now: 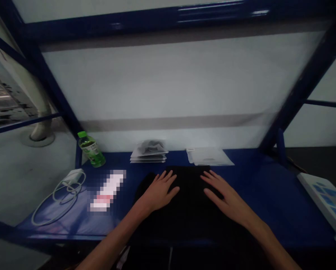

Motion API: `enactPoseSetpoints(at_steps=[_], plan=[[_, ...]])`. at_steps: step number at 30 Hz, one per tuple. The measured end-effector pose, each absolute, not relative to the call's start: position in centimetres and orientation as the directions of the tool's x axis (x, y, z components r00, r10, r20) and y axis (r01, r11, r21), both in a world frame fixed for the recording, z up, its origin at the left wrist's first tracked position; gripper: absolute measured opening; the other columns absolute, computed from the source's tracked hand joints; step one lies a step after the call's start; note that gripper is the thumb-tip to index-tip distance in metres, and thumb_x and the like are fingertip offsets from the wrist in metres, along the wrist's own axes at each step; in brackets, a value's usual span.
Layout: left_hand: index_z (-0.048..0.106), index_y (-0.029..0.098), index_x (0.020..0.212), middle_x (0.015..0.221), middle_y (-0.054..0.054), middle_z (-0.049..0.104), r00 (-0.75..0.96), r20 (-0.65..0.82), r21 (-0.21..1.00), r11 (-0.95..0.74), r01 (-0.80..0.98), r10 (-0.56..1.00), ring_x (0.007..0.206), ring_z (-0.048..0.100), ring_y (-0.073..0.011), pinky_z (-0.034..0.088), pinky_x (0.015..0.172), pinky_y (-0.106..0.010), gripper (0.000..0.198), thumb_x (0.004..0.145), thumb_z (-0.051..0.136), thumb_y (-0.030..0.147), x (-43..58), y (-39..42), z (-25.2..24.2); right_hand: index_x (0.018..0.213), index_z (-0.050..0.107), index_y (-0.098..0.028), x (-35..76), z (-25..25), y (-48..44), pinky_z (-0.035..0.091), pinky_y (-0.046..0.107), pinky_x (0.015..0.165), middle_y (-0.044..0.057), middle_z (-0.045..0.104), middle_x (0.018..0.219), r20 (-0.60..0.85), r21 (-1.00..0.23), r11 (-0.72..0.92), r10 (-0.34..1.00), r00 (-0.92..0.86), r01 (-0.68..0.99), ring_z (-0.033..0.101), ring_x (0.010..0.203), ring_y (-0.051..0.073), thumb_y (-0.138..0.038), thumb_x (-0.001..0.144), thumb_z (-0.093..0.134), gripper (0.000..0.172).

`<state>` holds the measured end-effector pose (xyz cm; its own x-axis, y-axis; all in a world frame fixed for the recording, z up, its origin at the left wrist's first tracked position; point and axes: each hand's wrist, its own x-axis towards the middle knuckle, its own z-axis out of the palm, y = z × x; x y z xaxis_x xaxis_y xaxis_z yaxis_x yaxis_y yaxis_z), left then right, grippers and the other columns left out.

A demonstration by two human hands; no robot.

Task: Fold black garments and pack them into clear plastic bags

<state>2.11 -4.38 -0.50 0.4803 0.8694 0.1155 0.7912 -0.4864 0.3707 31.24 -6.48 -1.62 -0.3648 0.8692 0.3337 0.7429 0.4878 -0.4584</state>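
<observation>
A black piece of cloth, perhaps a folded garment [190, 202], lies on the blue tabletop [249, 168] in front of me. My left hand [161, 190] rests flat on its left side, fingers stretched out and pointing away from me. On the right side of the cloth, my right hand [223, 195] lies palm down with its fingers spread. Neither hand grips anything. Just beyond the cloth sit a stack of clear bags with dark contents [149, 151] and, to its right, a flatter pile of whitish plastic bags [208, 156].
A green-capped bottle [91, 150] stands at the back left. Nearer are a white charger [73, 175] with a coiled cable [55, 221] and a pixelated bright object [108, 189]. A white-and-blue box or package [323, 195] is at the right edge. Blue frame bars [156, 18] surround the table.
</observation>
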Motion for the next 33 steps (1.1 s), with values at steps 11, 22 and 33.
enactPoseSetpoints(at_steps=[11, 22, 33], plan=[[0.031, 0.027, 0.154, 0.161, -0.007, 0.022, 0.513, 0.119, 0.32, -0.522, 0.791, 0.85, 0.149, 0.017, -0.0294, 0.018, 0.119, -0.052, 0.06, 0.101, 0.032, 0.055, 1.1, -5.5, -2.1, 0.15, 0.037, -0.036, 30.3, -2.7, -5.5, 0.021, 0.056, 0.119, 0.0, 0.033, 0.158, 0.171, -0.329, 0.551, 0.834, -0.525, 0.767, 0.022, 0.148, 0.027, -0.056, 0.098, 0.041, 0.056], [0.067, 0.021, 0.122, 0.121, -0.011, 0.068, 0.402, 0.269, 0.288, -0.471, 0.834, 0.875, 0.114, 0.062, -0.0292, 0.041, 0.103, -0.046, 0.042, 0.1, 0.04, 0.045, 2.9, -2.5, -0.6, 0.152, 0.032, -0.036, 30.9, -2.8, -5.6, 0.018, 0.057, 0.12, 0.001, 0.03, 0.16, 0.148, -0.374, 0.555, 0.827, -0.543, 0.743, 0.019, 0.148, 0.028, -0.06, 0.093, 0.049, 0.065], [0.065, 0.022, 0.127, 0.121, -0.006, 0.069, 0.436, 0.27, 0.353, -0.51, 0.784, 0.858, 0.114, 0.061, -0.0263, 0.048, 0.099, -0.035, 0.041, 0.088, 0.06, 0.037, 10.5, 7.7, -0.7, 0.153, 0.031, -0.036, 31.2, -3.0, -5.4, 0.015, 0.058, 0.12, 0.002, 0.026, 0.161, 0.115, -0.408, 0.547, 0.825, -0.553, 0.731, 0.016, 0.149, 0.03, -0.064, 0.084, 0.06, 0.08]])
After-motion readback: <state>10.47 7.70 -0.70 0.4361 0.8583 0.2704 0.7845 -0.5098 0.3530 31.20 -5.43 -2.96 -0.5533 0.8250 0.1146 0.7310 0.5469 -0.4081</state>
